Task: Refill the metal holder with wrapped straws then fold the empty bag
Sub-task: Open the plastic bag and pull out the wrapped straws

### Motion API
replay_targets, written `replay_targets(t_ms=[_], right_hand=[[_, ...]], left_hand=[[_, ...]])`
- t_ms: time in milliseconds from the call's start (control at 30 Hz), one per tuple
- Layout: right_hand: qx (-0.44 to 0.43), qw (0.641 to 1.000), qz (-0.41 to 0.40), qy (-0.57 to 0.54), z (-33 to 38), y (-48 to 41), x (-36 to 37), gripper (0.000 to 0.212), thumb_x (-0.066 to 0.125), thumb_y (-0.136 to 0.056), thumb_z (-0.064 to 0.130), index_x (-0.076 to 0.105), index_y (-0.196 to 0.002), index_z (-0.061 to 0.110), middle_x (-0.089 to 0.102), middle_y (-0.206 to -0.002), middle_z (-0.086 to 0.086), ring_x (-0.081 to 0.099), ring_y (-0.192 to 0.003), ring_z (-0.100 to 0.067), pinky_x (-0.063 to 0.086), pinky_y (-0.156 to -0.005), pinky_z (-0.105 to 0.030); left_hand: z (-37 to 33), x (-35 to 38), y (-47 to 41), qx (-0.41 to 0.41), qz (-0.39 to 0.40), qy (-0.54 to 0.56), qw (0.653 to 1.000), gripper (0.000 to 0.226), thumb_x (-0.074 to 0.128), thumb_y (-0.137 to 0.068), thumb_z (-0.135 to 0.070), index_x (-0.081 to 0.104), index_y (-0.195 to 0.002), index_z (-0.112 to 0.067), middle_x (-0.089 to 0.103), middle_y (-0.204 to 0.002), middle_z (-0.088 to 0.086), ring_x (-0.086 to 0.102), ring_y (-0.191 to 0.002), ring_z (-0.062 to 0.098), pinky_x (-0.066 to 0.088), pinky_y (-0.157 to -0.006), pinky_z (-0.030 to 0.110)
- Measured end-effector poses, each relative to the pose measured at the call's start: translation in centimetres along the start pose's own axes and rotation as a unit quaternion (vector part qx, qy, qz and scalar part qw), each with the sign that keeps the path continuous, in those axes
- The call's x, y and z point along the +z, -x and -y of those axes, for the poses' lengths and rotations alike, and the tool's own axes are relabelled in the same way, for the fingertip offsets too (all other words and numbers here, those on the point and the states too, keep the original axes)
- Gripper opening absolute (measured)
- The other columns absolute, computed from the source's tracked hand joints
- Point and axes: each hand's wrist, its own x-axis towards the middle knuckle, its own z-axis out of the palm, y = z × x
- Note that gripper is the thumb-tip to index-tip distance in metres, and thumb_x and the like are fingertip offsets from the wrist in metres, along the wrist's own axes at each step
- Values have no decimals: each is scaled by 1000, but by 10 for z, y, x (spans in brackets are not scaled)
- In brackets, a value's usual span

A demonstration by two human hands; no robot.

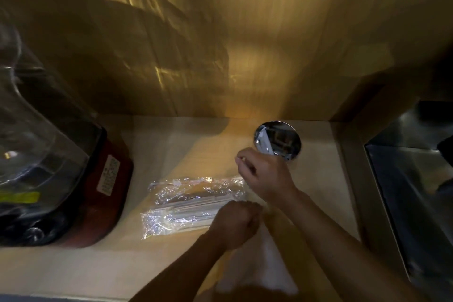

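The round metal holder (282, 138) stands at the back of the counter, with a few white wrapped straws leaning against its left inside wall. A clear crinkled plastic bag (193, 206) lies flat on the counter, and some wrapped straws show inside it. My left hand (235, 223) is a fist at the bag's right end, closed on a blurred white bunch of wrapped straws (267, 260) that fans out toward me. My right hand (266, 175) hovers just in front of and left of the holder. Its fingertips are pinched together, and I see nothing between them.
A blender with a red base (107, 179) and a clear jar (36, 144) fills the left side. A wooden wall (269, 44) rises behind the counter. On the right, a steel sink (411, 179) drops away past the counter edge.
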Motion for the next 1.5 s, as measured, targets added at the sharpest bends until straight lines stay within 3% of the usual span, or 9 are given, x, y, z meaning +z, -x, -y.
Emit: replay_targets(t_ms=[233, 433, 567, 800, 967, 1200, 1367, 1433, 1500], right_hand=[[15, 964, 252, 84, -11, 29, 72, 25, 44, -91, 27, 55, -110, 14, 63, -111, -8, 55, -107, -25, 40, -89, -37], [32, 895, 432, 109, -23, 47, 96, 73, 55, -84, 37, 16, -144, 23, 15, -156, 3, 12, -142, -13, 8, -115, -38], [-5, 909, 398, 125, -28, 53, 99, 69, 58, -78, 33, 26, -139, 25, 34, -146, 3, 26, -135, -12, 12, -110, -37], [-54, 922, 345, 169, -22, 47, 100, 38, 62, -69, 22, 56, -106, 14, 57, -113, -7, 49, -113, -23, 22, -97, -34], [-112, 952, 196, 208, -16, 52, 93, 15, 68, -57, 15, 61, -70, 18, 62, -70, 1, 61, -65, -19, 29, -72, -28], [-103, 937, 283, 177, -25, 74, 88, 33, 51, -65, 43, 61, -87, 21, 66, -90, 2, 61, -79, -18, 30, -75, -29], [-89, 941, 299, 130, -26, 82, 82, 35, 52, -70, 53, 64, -84, 23, 67, -90, 5, 62, -83, -14, 31, -81, -26], [-75, 939, 307, 135, -24, 75, 84, 32, 50, -72, 46, 65, -85, 21, 68, -95, 2, 65, -89, -18, 31, -85, -27], [-43, 936, 329, 115, -25, 68, 89, 47, 49, -74, 48, 59, -109, 18, 60, -120, -3, 55, -112, -20, 29, -96, -32]], left_hand=[[45, -21, 43, -160, -85, -30, 983, 30, 42, -91, -24, 56, -115, -15, 63, -117, 10, 54, -109, 28, 38, -93, 33], [75, -18, 80, -246, 21, -103, 963, 70, 35, -90, -56, 11, -147, -22, 6, -158, 7, 6, -145, 25, 6, -118, 39], [80, -22, 91, -243, 86, -124, 958, 69, 39, -91, -51, 7, -146, -24, 10, -158, 1, 3, -145, 16, -2, -118, 38], [81, -33, 80, -211, 35, -143, 966, 55, 56, -84, -29, 35, -135, -29, 42, -140, -2, 34, -131, 17, 14, -112, 34], [69, -28, 77, -216, -78, -197, 953, 38, 59, -72, -14, 59, -109, -21, 63, -105, 0, 60, -100, 22, 34, -93, 31], [55, -11, 106, -205, -20, -196, 959, 55, 63, -64, -58, 66, -104, -20, 70, -114, 1, 63, -111, 21, 46, -99, 43], [57, -21, 118, -138, -83, -161, 974, 34, 75, -64, -44, 67, -91, -25, 73, -96, -8, 68, -90, 11, 35, -93, 31], [61, -30, 114, -160, -58, -131, 977, 41, 75, -69, -33, 63, -108, -24, 68, -112, -3, 63, -104, 13, 40, -97, 25], [71, -36, 109, -213, -14, -83, 973, 63, 61, -83, -37, 35, -138, -20, 36, -149, 5, 33, -136, 19, 23, -112, 33]])
